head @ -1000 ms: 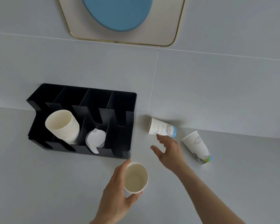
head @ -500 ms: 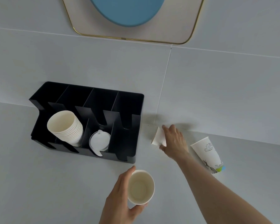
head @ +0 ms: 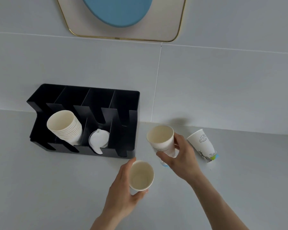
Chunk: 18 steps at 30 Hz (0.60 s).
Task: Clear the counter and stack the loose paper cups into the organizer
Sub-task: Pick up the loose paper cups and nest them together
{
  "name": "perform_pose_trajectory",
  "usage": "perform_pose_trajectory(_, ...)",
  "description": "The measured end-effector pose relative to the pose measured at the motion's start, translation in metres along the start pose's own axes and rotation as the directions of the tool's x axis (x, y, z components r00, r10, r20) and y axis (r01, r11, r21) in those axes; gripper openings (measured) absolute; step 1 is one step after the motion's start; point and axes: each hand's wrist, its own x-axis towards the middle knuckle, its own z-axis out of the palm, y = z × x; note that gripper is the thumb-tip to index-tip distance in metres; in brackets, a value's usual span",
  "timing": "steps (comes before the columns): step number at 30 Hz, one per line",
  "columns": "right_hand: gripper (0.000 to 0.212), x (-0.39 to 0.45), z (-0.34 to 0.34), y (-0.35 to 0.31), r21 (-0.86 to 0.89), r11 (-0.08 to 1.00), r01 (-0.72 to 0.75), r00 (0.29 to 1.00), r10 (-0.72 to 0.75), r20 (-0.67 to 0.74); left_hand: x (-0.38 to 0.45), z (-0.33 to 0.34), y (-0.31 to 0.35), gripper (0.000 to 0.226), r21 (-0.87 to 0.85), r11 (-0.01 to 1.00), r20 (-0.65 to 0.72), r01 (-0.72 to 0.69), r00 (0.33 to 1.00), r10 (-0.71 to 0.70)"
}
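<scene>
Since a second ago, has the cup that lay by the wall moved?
Yes. The right hand has lifted that cup off the counter, mouth up, away from the wall toward the person; the organizer stays put.

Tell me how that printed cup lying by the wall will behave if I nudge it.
The printed cup lies on its side on the counter, so it would probably roll, curving because it tapers. It looks like empty thin paper, likely very light and easily dented. It sits apart from the right hand.

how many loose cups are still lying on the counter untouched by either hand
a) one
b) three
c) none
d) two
a) Only the printed cup lies on its side on the counter; the left hand and right hand each hold a cup.
</scene>
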Motion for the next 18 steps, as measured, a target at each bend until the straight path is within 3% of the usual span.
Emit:
perform_pose_trajectory(7, 0.065, -0.053, -0.014, -0.058, 0.341, 0.937, 0.079, 0.996, -0.092, 0.02, -0.006, 0.001, 0.007, 0.097, -0.033, 0.999, -0.001, -0.011, 1.0, 0.011)
perform_pose_trajectory(11, 0.074, -0.073, 0.003, -0.052, 0.277, 0.959, 0.058, 0.99, -0.092, 0.11, -0.01, 0.001, 0.009, 0.09, -0.038, 0.999, 0.012, -0.008, 1.0, 0.009)
perform_pose_trajectory(18, 0.089, -0.094, 0.029, -0.024, 0.065, 0.998, 0.016, 0.984, -0.027, 0.179, -0.02, 0.002, 0.009, 0.102, -0.099, 0.995, -0.012, 0.023, 1.0, -0.024)
